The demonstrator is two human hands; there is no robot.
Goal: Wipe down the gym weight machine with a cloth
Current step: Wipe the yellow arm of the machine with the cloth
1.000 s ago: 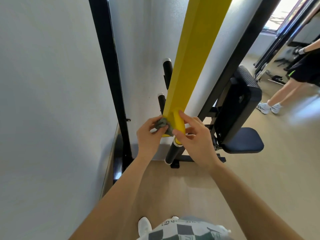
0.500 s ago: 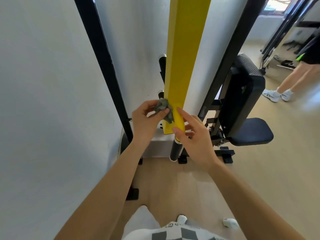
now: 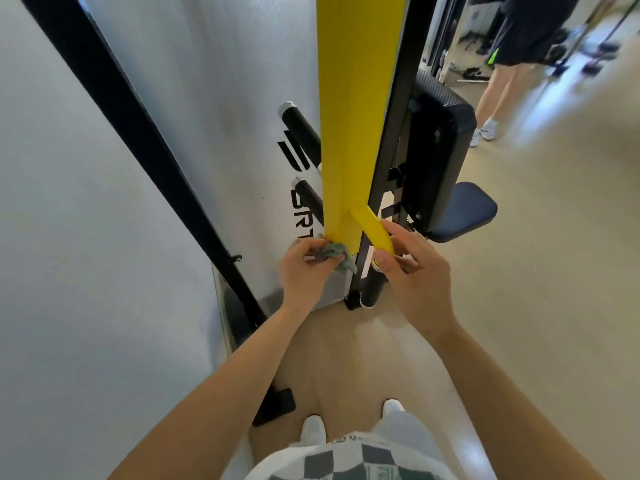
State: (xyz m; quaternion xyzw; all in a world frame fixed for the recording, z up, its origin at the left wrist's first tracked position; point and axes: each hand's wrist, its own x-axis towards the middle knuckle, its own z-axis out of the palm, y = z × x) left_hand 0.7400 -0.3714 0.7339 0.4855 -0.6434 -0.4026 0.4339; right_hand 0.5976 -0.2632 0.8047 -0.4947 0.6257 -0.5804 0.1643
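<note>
A tall yellow arm of the weight machine runs down the middle of the view and ends in a short yellow branch with a black grip below. My left hand grips a crumpled grey cloth and presses it against the lower left edge of the yellow arm. My right hand holds the yellow branch, thumb on its end and fingers curled behind it.
A white panel with black lettering and a slanted black frame bar stand to the left. Two black pegs stick out of the panel. A dark padded seat and backrest sit right. A person's legs stand behind.
The view has moved closer and tilted down. My left hand with the cloth stays at the arm's lower edge, now at its very bottom. My right hand has shifted onto the yellow branch.
</note>
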